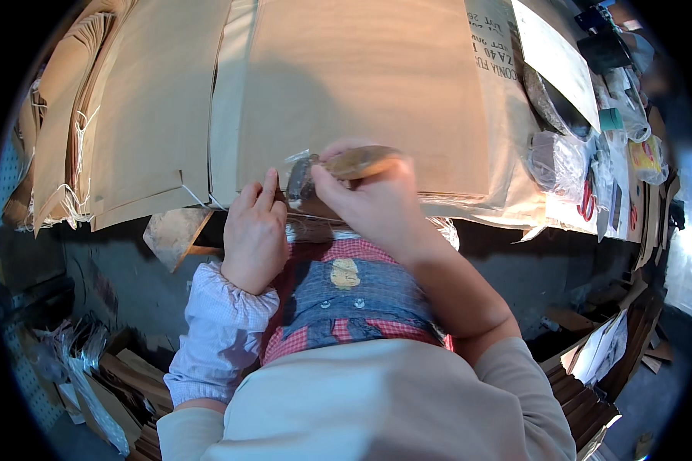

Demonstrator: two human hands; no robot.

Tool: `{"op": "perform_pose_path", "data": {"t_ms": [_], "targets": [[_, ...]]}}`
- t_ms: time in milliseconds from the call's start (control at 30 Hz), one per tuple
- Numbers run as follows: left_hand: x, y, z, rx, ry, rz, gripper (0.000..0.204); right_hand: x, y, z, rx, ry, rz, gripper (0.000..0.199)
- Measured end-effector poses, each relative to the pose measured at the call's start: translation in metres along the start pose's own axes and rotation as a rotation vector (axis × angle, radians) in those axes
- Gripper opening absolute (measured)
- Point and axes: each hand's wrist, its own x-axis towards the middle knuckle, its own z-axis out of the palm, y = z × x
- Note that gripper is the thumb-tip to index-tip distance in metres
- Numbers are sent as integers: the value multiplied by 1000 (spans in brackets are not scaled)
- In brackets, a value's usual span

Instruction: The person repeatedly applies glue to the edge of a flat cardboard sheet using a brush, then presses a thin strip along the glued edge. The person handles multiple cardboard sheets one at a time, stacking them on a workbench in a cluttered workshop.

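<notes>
My right hand [369,188] is closed around a wooden-handled brush [365,160]. Its dark, flat head [301,181] rests at the near edge of a brown paper sheet [361,100]; a small shiny clear strip shows by the head. The bristles are too unclear to make out. Just left of the brush, my left hand [257,227] lies at the same paper edge, fingers stretched forward and pressing down, holding nothing. Beneath the sheet are further layers of brown paper.
More brown paper stacks [158,107], some tied with white string [73,201], lie left. On the right are a dark round basin [557,104] under a white board [557,54], plastic bags [559,161] and red-handled scissors [587,201]. Cardboard pieces [588,407] stand below the table.
</notes>
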Motion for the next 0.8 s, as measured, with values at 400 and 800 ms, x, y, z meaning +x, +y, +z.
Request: {"op": "perform_pose_path", "data": {"t_ms": [400,800], "targets": [[1,2,1,5,8,-13,6,1,18,-142,-687,49,409,15],[-6,0,-7,-304,16,-78,5,-26,18,-289,-754,445,17,20]]}}
